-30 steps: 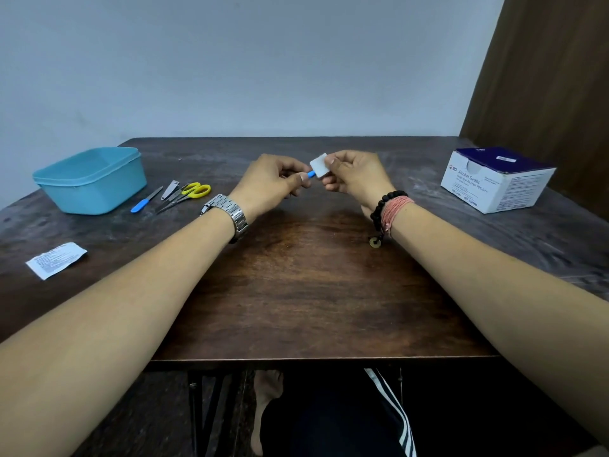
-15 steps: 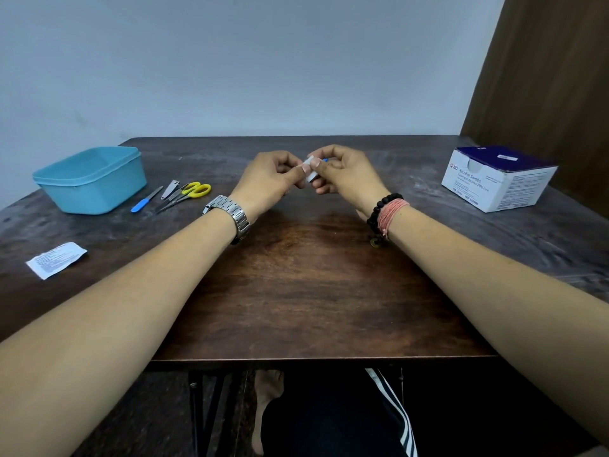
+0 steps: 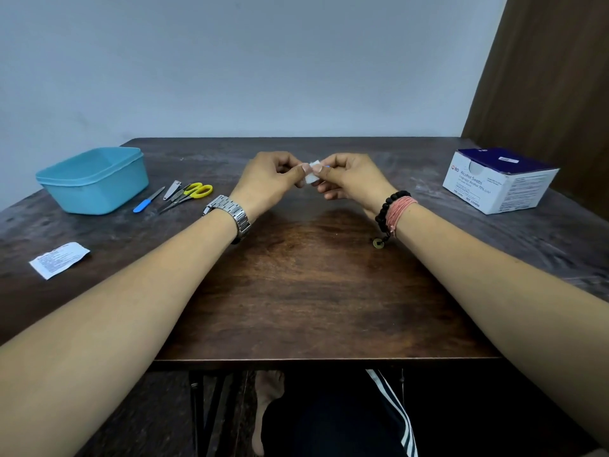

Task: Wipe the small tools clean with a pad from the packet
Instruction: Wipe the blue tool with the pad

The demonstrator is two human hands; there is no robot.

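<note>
Above the middle of the table, my left hand [image 3: 268, 179] pinches a small tool, most of it hidden in my fingers. Only the small tool's blue tip [image 3: 328, 166] shows, poking out to the right. My right hand [image 3: 351, 179] pinches a white pad [image 3: 311, 174] folded around that tool, and the fingertips of both hands nearly touch. On the table to the left lie a blue-handled file [image 3: 148, 200], a nail clipper [image 3: 172, 189] and yellow-handled scissors [image 3: 194, 192]. A torn white packet [image 3: 59, 259] lies near the left edge.
A light blue plastic tub [image 3: 95, 181] stands at the back left beside the tools. A white and blue box of alcohol swabs [image 3: 497, 181] sits at the right. The dark wooden table [image 3: 306, 291] ends at a near edge above my knees.
My hands have drawn together. The pad, which stood upright at the tool's blue end, is now wrapped over the tool, and the blue tip shows on its right side.
</note>
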